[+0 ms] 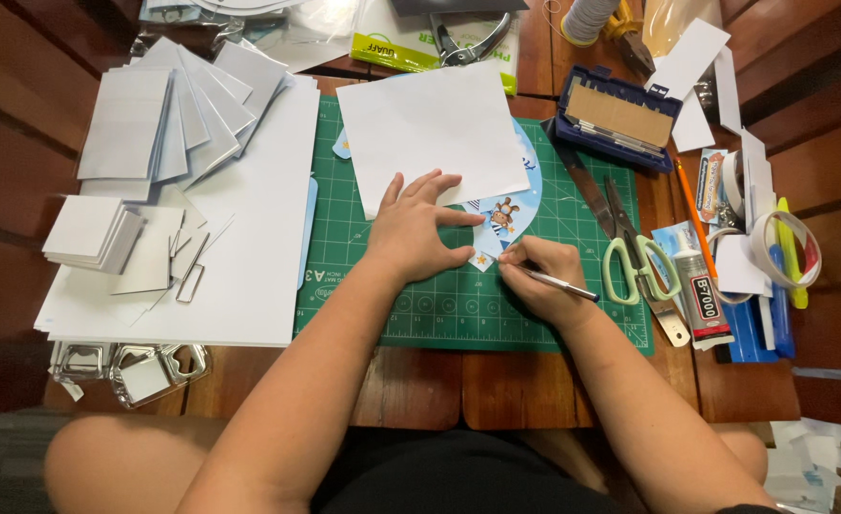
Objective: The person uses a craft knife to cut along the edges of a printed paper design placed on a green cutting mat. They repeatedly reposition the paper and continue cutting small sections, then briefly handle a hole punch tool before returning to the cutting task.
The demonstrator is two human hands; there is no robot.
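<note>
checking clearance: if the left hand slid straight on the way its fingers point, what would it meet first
The left hand points up and right; its fingertips already rest on the white paper sheet, so it would ride further onto that sheet first.

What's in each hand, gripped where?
Right hand holds a craft knife near its tip, like a pen. Left hand grips nothing; it presses flat on the printed cutout.

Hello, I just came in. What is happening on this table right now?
A person is cutting out a printed blue picture on a green cutting mat. The left hand presses the print flat, and the right hand holds a slim craft knife like a pen, its tip at the print's lower edge. A white sheet covers the top of the print. Green-handled scissors lie unused to the right.
</note>
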